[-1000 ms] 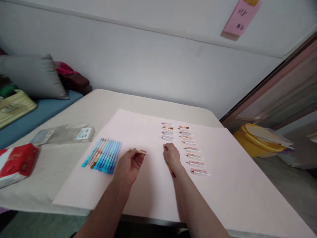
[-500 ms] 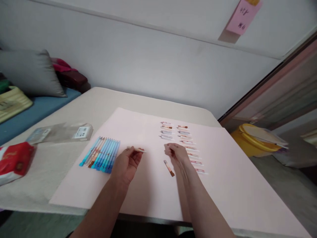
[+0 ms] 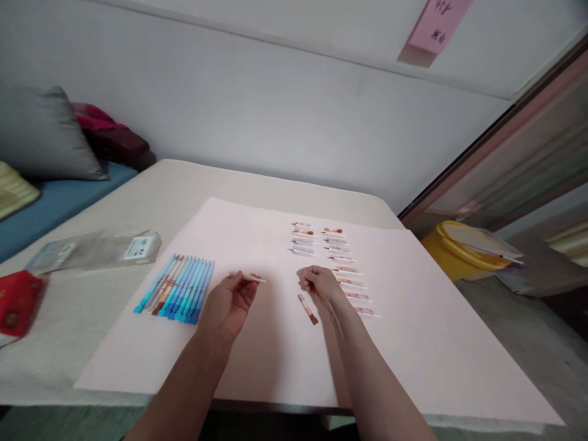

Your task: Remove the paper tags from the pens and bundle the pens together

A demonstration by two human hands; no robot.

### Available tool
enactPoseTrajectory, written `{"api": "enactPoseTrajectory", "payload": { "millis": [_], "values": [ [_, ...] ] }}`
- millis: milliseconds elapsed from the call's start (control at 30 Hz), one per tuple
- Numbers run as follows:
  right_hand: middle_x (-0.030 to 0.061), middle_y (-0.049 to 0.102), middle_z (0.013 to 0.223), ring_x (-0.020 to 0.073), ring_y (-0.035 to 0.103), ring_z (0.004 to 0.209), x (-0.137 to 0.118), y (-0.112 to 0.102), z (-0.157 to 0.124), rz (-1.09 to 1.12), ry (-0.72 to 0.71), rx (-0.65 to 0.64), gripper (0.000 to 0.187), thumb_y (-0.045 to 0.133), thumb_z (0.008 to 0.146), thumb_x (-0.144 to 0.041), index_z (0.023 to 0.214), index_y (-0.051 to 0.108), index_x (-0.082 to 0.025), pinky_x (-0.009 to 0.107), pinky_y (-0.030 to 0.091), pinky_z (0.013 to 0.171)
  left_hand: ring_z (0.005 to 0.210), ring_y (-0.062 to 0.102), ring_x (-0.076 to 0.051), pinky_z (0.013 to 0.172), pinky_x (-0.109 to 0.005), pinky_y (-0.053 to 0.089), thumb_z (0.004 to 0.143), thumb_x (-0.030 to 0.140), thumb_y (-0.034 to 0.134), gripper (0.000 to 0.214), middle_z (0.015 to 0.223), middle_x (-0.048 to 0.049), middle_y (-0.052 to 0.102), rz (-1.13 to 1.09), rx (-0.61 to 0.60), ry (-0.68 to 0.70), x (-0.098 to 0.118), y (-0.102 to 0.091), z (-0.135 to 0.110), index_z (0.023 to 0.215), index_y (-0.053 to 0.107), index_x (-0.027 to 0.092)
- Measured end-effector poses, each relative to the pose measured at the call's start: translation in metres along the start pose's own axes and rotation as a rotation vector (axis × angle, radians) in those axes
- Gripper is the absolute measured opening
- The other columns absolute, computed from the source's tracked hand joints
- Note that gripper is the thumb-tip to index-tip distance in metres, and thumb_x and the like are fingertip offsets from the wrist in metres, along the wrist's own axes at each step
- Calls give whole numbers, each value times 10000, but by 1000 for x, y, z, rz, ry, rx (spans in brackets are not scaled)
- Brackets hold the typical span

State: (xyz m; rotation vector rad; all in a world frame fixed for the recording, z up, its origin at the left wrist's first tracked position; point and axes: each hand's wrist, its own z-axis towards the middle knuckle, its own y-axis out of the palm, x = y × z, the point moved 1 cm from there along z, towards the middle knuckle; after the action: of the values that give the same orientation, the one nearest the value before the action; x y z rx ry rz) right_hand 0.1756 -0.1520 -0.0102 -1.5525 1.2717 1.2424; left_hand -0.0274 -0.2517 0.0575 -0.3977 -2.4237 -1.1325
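Observation:
My left hand (image 3: 229,301) pinches a slim pale pen part (image 3: 255,278) with a white tip between thumb and fingers, just above the pink sheet. My right hand (image 3: 321,283) is closed, its fingertips pressed together. A thin pale line shows along its wrist, and I cannot make out what the fingers hold. On the sheet below and left of it lies a short pen piece (image 3: 307,309) with a brown end and a clear tip. Beside my left hand is a row of blue and brown pens (image 3: 179,288). Past my right hand, pen parts (image 3: 340,241) lie in two columns.
A large pink sheet (image 3: 413,361) covers much of the pale table (image 3: 202,174). Clear plastic packaging (image 3: 105,251) and a red packet (image 3: 21,303) lie on the left. A yellow bucket (image 3: 452,251) stands on the floor to the right. A wall (image 3: 257,98) rises behind.
The view has shifted slightly, so most things on the table sit further left. My left hand keeps its pinch on the pen part, and my right hand stays closed.

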Motion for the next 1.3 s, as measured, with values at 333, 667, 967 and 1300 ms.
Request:
{"api": "enactPoseTrajectory", "payload": {
  "millis": [333, 667, 967, 1300],
  "values": [
    [-15, 485, 608, 116, 400, 588, 3, 16, -36, -626, -224, 149, 174, 472, 724, -147, 556, 492, -188, 243, 255, 579, 663, 646, -141, 566, -186, 546, 788, 38, 521, 133, 728, -107, 652, -8, -21, 8, 5, -1, -2, 673, 572, 82],
    [31, 527, 742, 145, 459, 683, 29, 19, -46, -1236, -570, 238, 218, 384, 872, -149, 751, 562, -186, 243, 300, 629, 664, 643, -138, 558, -178, 540, 791, 47, 523, 139, 713, -103, 649, -23, -17, 3, 8, -2, -4, 669, 578, 80],
    [41, 545, 763, 155, 478, 744, 31, 19, -50, -1304, -684, 232, 175, 424, 841, -156, 754, 575, -178, 247, 323, 686, 674, 647, -144, 567, -182, 543, 781, 44, 537, 127, 730, -107, 652, -13, -19, 4, 5, -2, 0, 666, 575, 82],
    [26, 547, 777, 154, 470, 716, 15, 20, -61, -1347, -464, 195, 125, 494, 696, -166, 811, 540, -182, 253, 305, 638, 648, 643, -131, 546, -173, 537, 785, 29, 519, 146, 708, -96, 650, -20, -9, 4, 7, 0, -3, 660, 571, 83]
  ]
}}
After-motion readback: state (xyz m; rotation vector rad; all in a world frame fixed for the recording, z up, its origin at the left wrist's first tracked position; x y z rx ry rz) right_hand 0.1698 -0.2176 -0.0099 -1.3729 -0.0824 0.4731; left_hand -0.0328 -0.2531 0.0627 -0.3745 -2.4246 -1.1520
